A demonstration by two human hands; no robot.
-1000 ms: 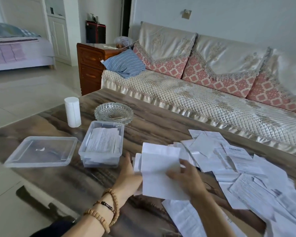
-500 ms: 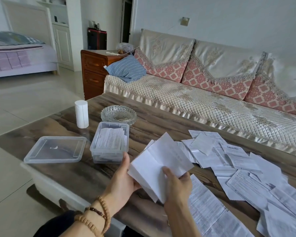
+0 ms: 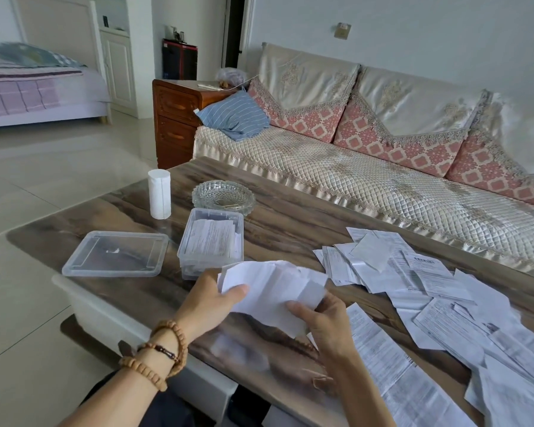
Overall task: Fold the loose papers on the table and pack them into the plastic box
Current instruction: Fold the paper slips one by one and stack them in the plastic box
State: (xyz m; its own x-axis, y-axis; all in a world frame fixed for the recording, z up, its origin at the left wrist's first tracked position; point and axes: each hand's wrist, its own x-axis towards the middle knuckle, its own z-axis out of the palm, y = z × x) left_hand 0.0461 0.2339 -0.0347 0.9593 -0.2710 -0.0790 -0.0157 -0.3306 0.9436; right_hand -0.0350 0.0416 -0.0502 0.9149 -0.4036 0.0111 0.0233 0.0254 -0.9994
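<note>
The person is in the middle of the folding step: a white sheet of paper (image 3: 272, 291) is held in the air above the near part of the table (image 3: 290, 229), between the two hands, and it is already bent into several uneven panels. The left hand (image 3: 210, 303) pinches its left edge, thumb on top and fingers hidden under the paper; the right hand (image 3: 321, 318) grips the lower right corner with curled fingers. The long axis of the sheet runs roughly left to right from where the person sits, the left end a little higher and pointing toward the plastic box (image 3: 211, 241), which stands just beyond the left hand, open and already holding folded papers. Its lid (image 3: 116, 254) lies flat beside it. I judge that the next move is to press the folds flat into a compact packet, small enough for the box, and then carry it there. Many loose papers (image 3: 429, 291) are spread at the right and wait for folding.
</note>
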